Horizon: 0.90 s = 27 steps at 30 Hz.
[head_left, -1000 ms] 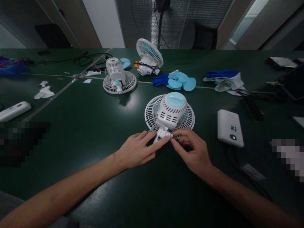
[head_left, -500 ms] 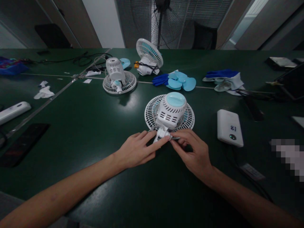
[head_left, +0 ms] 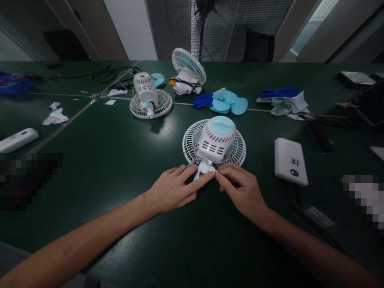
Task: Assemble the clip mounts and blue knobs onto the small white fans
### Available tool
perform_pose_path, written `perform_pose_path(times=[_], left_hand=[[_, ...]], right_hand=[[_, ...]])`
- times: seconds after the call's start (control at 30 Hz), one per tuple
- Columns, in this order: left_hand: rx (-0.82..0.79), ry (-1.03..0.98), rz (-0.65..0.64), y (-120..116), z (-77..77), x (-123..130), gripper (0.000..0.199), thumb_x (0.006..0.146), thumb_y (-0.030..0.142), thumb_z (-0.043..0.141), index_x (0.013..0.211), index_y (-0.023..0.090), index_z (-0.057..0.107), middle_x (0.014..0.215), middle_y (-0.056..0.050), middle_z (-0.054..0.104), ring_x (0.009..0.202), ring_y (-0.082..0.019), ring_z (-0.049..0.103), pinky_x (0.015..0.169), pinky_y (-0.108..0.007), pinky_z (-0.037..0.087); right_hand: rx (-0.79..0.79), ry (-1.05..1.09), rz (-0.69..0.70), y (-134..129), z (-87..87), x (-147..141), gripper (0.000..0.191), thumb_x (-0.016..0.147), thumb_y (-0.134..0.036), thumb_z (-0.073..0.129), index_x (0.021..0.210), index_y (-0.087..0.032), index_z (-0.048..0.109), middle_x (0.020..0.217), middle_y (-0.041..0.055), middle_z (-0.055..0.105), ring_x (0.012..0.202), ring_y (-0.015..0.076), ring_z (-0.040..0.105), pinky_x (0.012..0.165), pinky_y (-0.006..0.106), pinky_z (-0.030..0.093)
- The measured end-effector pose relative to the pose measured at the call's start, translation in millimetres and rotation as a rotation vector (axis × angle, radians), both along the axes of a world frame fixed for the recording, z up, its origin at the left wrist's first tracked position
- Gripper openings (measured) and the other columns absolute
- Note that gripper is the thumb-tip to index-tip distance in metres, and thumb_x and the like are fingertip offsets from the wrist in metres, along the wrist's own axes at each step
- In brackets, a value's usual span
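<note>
A white fan [head_left: 217, 140] with a light-blue cap lies grille-down on the dark green table, its clip end toward me. My left hand [head_left: 177, 188] holds the white clip [head_left: 205, 168] at the fan's near end, index finger stretched along its front edge. At the clip's right side, my right hand [head_left: 240, 184] is closed in a pinch; whatever sits between its fingertips is too hidden to make out.
Behind stand a second fan [head_left: 145, 92] and a third fan [head_left: 187, 74]. Light-blue blades [head_left: 229, 102] lie by a blue glove [head_left: 202, 101]. More gloves [head_left: 283, 100] and a white power bank [head_left: 290, 161] are at the right.
The fingers of my right hand have shifted and curled closer to the clip. The grey piece that showed between them is now out of sight. My left hand and the fan have stayed put.
</note>
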<state>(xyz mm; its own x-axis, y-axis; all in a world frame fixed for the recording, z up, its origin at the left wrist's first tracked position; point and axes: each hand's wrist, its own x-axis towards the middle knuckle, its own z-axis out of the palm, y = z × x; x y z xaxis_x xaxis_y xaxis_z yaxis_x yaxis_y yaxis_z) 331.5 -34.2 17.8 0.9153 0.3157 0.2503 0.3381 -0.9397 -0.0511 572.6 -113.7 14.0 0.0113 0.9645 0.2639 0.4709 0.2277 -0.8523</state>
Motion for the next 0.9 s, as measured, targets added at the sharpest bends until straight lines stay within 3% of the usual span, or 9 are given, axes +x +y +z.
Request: perform_pose_path(times=[0.17, 0.27, 0.43, 0.53, 0.9], left_hand=[[0.014, -0.016, -0.009, 0.1, 1.0, 0.3, 0.074, 0.102, 0.028, 0.050, 0.166, 0.024, 0.014, 0.137, -0.016, 0.058, 0.097, -0.025, 0.065, 0.079, -0.038, 0.061], [0.013, -0.015, -0.012, 0.0, 1.2, 0.0, 0.072, 0.102, 0.028, 0.050, 0.165, 0.024, 0.017, 0.138, -0.016, 0.058, 0.097, -0.025, 0.065, 0.079, -0.038, 0.061], [0.004, -0.024, -0.011, -0.8, 1.8, 0.3, 0.075, 0.101, 0.027, 0.052, 0.166, 0.025, 0.016, 0.138, -0.016, 0.058, 0.096, -0.025, 0.065, 0.079, -0.038, 0.060], [0.005, -0.023, -0.010, -0.6, 2.0, 0.3, 0.075, 0.101, 0.027, 0.052, 0.166, 0.025, 0.015, 0.138, -0.016, 0.057, 0.096, -0.025, 0.065, 0.079, -0.038, 0.060], [0.000, -0.027, -0.014, 0.3, 0.7, -0.4, 0.075, 0.101, 0.026, 0.052, 0.166, 0.025, 0.016, 0.138, -0.016, 0.057, 0.098, -0.025, 0.065, 0.080, -0.038, 0.061]], right_hand=[[-0.092, 0.038, 0.071, 4.9, 4.0, 2.3, 0.035, 0.104, -0.032, 0.056, 0.073, -0.020, 0.066, 0.077, 0.0004, 0.063, 0.064, 0.0113, 0.060, 0.056, 0.025, 0.050], [-0.132, 0.051, 0.090, 4.6, 3.1, 3.9, 0.036, 0.106, -0.036, 0.053, 0.076, -0.020, 0.066, 0.069, -0.0011, 0.062, 0.060, 0.0112, 0.059, 0.053, 0.025, 0.047], [-0.034, -0.002, 0.005, -2.5, 0.5, 1.6, 0.010, 0.100, -0.028, 0.063, 0.105, -0.022, 0.068, 0.094, 0.0016, 0.067, 0.065, 0.0108, 0.061, 0.056, 0.025, 0.051], [0.077, -0.040, -0.031, -5.6, -0.2, -1.1, 0.024, 0.095, -0.021, 0.067, 0.119, -0.024, 0.063, 0.103, 0.0025, 0.067, 0.064, 0.0101, 0.061, 0.054, 0.025, 0.052], [0.191, -0.137, -0.058, -5.6, -2.0, -1.3, 0.021, 0.097, -0.017, 0.066, 0.115, -0.026, 0.067, 0.104, 0.0021, 0.068, 0.069, 0.0110, 0.061, 0.056, 0.026, 0.051]])
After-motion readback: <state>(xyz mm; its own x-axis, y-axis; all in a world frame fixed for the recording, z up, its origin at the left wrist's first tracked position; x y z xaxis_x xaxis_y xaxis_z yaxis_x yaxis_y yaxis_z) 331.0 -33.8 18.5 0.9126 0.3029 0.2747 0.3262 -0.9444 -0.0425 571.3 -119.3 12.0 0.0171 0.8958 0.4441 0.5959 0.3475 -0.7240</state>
